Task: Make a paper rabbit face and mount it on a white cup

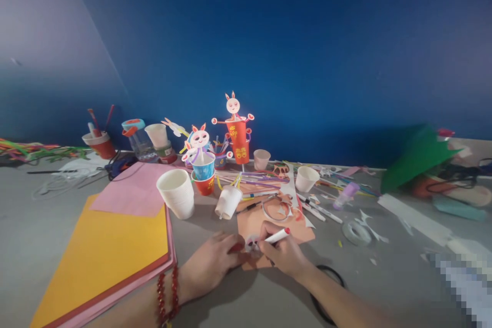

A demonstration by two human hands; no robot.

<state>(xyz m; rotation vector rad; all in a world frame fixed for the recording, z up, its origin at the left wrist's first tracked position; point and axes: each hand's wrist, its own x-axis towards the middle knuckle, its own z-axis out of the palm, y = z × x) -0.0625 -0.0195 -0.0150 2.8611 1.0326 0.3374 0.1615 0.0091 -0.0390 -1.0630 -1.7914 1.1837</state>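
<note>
My right hand (pixel 282 250) is closed around a white marker (pixel 277 236) with a red end, its lower part hidden by my fingers. Under it lies a small pale paper face cutout (pixel 252 242) with dark drawn marks. My left hand (pixel 215 259), a red bead bracelet at its wrist, is closed with fingers at the cutout's left edge, holding it down. Beneath both is a sheet of orange paper (pixel 303 234). A white paper cup (pixel 228 202) with yellow strips lies tilted just beyond my hands.
Coloured paper sheets (pixel 126 236) lie at left beside stacked white cups (pixel 176 193). Cup figures with rabbit faces, one red (pixel 236 133) and one blue (pixel 203 166), stand at the back. To the right are clear tape (pixel 356 232), a glue stick (pixel 346 195) and paper scraps.
</note>
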